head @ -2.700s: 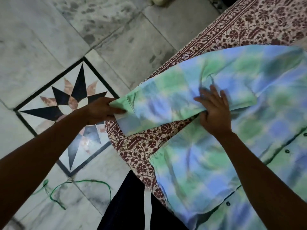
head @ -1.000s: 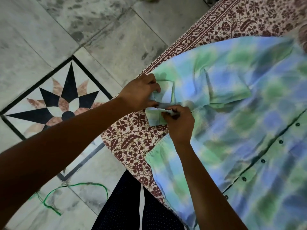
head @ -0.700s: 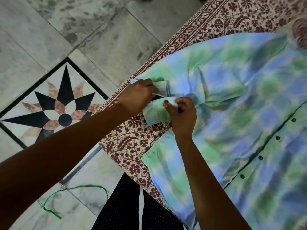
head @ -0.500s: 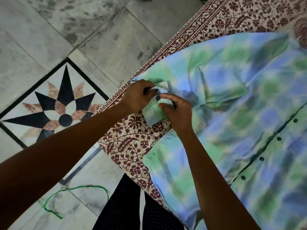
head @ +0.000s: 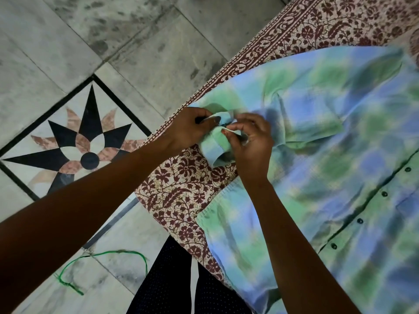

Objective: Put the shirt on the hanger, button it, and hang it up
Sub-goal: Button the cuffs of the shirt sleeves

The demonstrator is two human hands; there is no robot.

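Note:
A green and blue tie-dye shirt (head: 328, 159) lies spread on the bed, its dark-buttoned front placket (head: 371, 207) running down at the right. One long sleeve is folded across toward the bed's edge. Its cuff (head: 215, 148) is lifted off the cloth between both hands. My left hand (head: 188, 130) pinches one edge of the cuff from the left. My right hand (head: 251, 141) pinches the other edge from the right, fingertips almost meeting the left hand's. No hanger is in view.
A maroon floral bedsheet (head: 181, 189) covers the bed, whose edge runs diagonally through the view. The marble floor has a star inlay (head: 86, 143). A green cord (head: 102, 259) lies on the floor near my dark trousers (head: 172, 282).
The sleeve was stretched out flat earlier. Both hands have since come together at the cuff and folded it up; over the last half second the fingers shifted slightly on the cuff edges.

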